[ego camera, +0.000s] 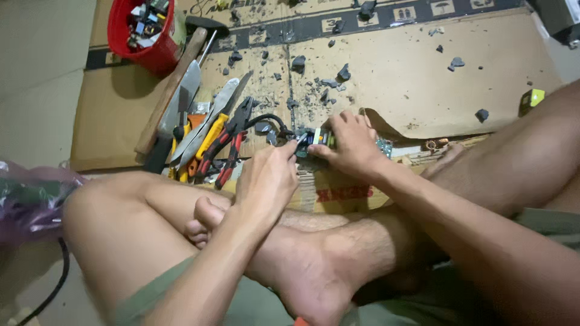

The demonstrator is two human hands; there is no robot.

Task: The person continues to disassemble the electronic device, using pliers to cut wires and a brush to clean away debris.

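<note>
The right hand (353,145) grips a small green circuit board with mixed components (318,139), fingers closed over its right end, pressing it onto the flattened brown cardboard sheet (423,78) on the floor. The left hand (266,181) is closed narrow around a thin tool whose tip (299,140) meets the board's left end; the tool's kind cannot be told. A black cable (269,119) leaves the board toward 10 o'clock.

At 9 o'clock from the board lies a tool cluster: red-handled black pliers (232,139), a yellow-handled tool (211,136), and flat grey metal blades (208,121). Beside these, a wooden-handled hammer (172,84) lies diagonally, head at 11 o'clock. Beyond it, a red plastic bucket of small parts (145,36) stands at the cardboard's far corner.

From 12 to 2 o'clock, dark grey fragments (329,81) are scattered over the cardboard. A small yellow-green block (533,98) lies at 3 o'clock. The person's crossed bare legs (314,253) fill the 6 o'clock zone.
</note>
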